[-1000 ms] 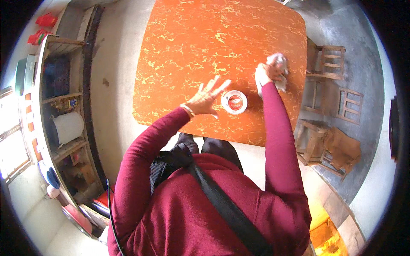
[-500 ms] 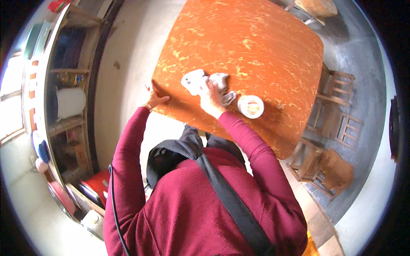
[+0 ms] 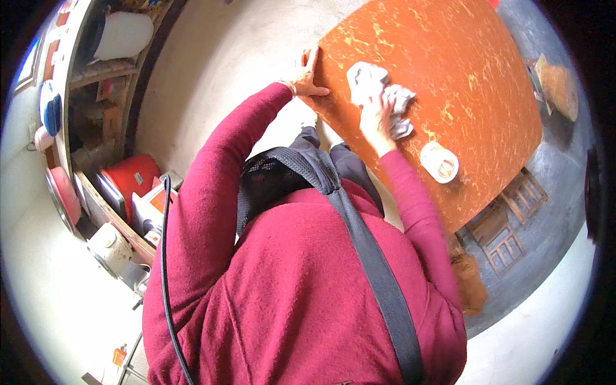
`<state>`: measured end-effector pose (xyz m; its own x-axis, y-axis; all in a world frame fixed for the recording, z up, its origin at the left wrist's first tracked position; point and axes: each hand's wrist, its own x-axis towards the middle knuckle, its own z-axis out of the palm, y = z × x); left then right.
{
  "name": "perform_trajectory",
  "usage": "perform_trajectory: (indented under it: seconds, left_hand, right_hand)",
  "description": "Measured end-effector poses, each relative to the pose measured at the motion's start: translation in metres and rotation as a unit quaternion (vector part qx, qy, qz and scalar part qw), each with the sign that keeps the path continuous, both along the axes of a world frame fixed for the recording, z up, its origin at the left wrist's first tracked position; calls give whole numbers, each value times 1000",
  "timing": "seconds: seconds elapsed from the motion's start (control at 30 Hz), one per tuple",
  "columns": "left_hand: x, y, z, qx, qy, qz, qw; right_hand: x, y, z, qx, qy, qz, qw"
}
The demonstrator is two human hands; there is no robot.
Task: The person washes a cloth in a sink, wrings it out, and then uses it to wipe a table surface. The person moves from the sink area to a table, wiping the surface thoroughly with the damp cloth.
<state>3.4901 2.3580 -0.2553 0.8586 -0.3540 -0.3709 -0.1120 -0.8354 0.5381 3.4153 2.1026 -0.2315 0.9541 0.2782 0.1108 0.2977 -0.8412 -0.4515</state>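
An orange-brown table (image 3: 462, 83) with yellowish mottling fills the upper right. My right hand (image 3: 377, 120) lies over a crumpled whitish cloth (image 3: 367, 80) with dark marks, pressing it to the tabletop. Part of the cloth bunches out to the right of the fingers; the fingertips are partly lost in its folds. My left hand (image 3: 307, 80) rests on the table's left corner, thumb on the top and fingers spread along the edge, holding nothing. Close to my right wrist stands a white round tub (image 3: 440, 163) with an orange-marked lid.
Wooden chairs (image 3: 504, 240) stand beyond the table's right side, and a wooden stool (image 3: 558, 86) farther off. Along the left wall runs a shelf unit (image 3: 102, 74) with a white cylindrical container (image 3: 125, 35). A red container (image 3: 136, 186) sits low beside it.
The view has turned, so the table, tub and both hands appear farther right. My right hand stays on the cloth, and my left hand is still at the table's corner.
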Motion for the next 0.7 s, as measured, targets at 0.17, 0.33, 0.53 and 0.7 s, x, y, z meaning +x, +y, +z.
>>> perform_trajectory:
  seconds: [0.17,0.33,0.53,0.7]
  left_hand:
    - [5,36,-5,-89,41,-71,993]
    - [-7,58,-10,-182,87,48,978]
    - [-27,96,-72,-196,75,45,977]
    - [-24,106,-76,-223,51,80,970]
  right_hand:
    - [9,-20,6,-43,34,12,998]
    - [103,-77,-37,-286,-172,-315,888]
    - [107,56,6,84,108,-130,982]
    - [-2,108,-9,36,4,99,994]
